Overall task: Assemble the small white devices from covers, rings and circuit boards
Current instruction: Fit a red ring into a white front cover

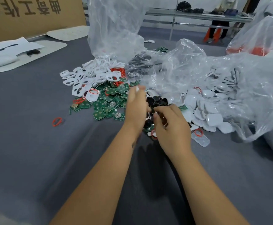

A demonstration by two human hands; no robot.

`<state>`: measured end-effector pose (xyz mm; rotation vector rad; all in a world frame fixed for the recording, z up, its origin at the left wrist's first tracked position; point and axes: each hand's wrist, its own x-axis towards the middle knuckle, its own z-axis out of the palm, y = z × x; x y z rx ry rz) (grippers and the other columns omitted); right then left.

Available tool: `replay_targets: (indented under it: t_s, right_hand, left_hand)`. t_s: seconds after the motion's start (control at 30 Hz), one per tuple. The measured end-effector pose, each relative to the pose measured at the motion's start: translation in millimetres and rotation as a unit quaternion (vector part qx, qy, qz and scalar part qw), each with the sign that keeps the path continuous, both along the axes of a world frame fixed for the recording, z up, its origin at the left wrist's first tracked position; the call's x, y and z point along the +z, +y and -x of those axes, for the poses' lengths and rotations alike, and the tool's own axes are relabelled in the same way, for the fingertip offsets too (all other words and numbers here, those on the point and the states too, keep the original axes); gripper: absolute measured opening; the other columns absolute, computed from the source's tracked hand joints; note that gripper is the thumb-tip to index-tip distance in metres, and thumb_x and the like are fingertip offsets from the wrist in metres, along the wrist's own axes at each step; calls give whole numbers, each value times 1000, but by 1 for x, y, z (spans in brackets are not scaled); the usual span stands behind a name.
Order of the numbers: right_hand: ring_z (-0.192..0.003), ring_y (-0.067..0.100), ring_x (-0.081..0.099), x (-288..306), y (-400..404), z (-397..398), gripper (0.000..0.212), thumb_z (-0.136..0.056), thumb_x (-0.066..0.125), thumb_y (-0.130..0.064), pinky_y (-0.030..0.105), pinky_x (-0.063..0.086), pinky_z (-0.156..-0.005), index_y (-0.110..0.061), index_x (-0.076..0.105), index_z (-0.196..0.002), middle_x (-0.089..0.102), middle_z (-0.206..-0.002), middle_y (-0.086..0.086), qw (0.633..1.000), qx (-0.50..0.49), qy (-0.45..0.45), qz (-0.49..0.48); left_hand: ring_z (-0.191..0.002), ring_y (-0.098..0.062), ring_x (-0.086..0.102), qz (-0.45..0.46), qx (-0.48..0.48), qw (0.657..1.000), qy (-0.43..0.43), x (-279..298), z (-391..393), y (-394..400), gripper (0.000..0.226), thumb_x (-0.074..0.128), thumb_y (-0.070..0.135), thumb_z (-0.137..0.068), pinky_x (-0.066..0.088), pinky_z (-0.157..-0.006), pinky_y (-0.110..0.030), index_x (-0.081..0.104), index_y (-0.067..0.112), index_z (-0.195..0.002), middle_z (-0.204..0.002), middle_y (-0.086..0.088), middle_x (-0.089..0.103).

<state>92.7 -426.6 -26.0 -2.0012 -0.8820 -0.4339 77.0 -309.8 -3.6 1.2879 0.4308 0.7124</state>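
black discs lie between both hands

the heap of small black discs (156,101) sits on the grey counter (35,143), just ahead of the right hand (171,125) and just right of the left hand (136,106), so either reaches it; the right is nearer. the right hand's curled fingers seem to pinch a small piece, too blurred to name. whether the left hand holds anything i cannot tell. green circuit boards (106,103) lie left, white covers (210,111) right, white rings (90,73) beyond.
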Motion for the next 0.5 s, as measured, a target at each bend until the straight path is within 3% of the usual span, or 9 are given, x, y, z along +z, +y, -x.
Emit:
replay_targets:
  t_s: [0.1, 0.2, 0.37, 0.5]
  right_hand:
    - [-71, 13, 49, -2, -2, 0, 14, -90, 59, -11, 38, 47, -59, -19, 67, -98, 57, -92, -6, 1000, 5, -3, -11]
    - [-66, 15, 50, -4, -3, 1, 14, -88, 60, -4, 41, 47, -53, -14, 68, -93, 54, -86, -6, 1000, 24, -12, -14]
    - [-64, 11, 50, -3, -1, -2, 13, -87, 56, -11, 38, 47, -51, -17, 67, -88, 55, -81, -7, 999, 32, -29, 10]
    - [-64, 10, 50, -4, 1, -4, 14, -89, 50, -20, 35, 48, -52, -23, 64, -89, 52, -80, -11, 998, 48, -21, 37]
  left_hand:
    - [-60, -8, 41, -105, 93, 989, 47, 20, -17, 37, 17, 50, 29, -84, 40, -58, -27, 55, 23, -99, -79, 6, 50]
    - [-65, -13, 46, -268, 121, 946, 136, 31, -42, 80, 13, 48, 23, -95, 39, -58, -29, 55, 13, -101, -81, 3, 52]
    - [-68, -15, 43, -440, 63, 861, 247, 27, -80, 135, 8, 45, 10, -98, 30, -54, -31, 41, 11, -104, -82, 0, 45]
    - [-71, -15, 43, -470, 3, 820, 327, 17, -105, 164, 23, 43, 10, -100, 29, -54, -32, 39, 8, -122, -84, -3, 47]
